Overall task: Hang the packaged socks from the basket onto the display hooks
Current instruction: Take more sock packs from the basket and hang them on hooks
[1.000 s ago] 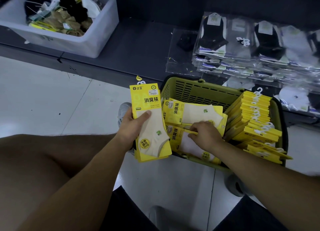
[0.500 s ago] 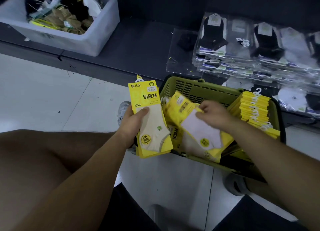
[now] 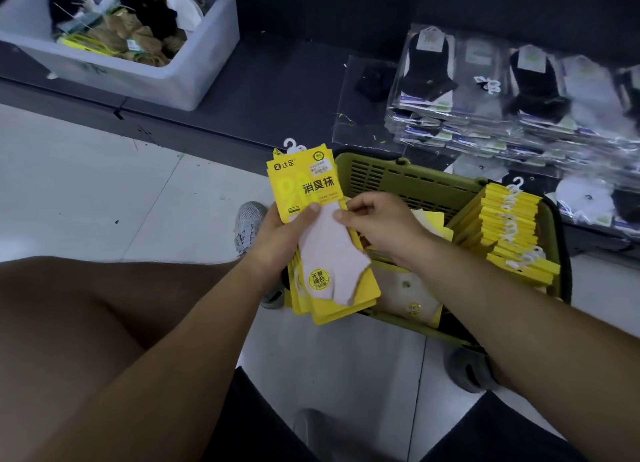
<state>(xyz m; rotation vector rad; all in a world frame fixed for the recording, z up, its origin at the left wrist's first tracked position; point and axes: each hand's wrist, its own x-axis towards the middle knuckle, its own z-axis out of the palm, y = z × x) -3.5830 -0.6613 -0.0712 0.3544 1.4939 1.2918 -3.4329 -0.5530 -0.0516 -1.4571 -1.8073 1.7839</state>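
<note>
My left hand grips a stack of yellow sock packs upright, just left of the green basket; the top pack shows a pale pink sock. The thumb and fingers of my right hand pinch the top pack's right edge. Inside the basket stands a row of yellow packs with white hooks at the right. More packs lie flat on its floor. No display hooks are in view.
A white bin of loose socks sits on the dark low shelf at the back left. Stacks of clear-bagged socks lie on the shelf at the right. My bare knee fills the lower left, over pale floor tiles.
My right hand lifted a pink-sock pack out of the basket and laid it on the stack in my left hand. The stack now shows the pink sock on top.
</note>
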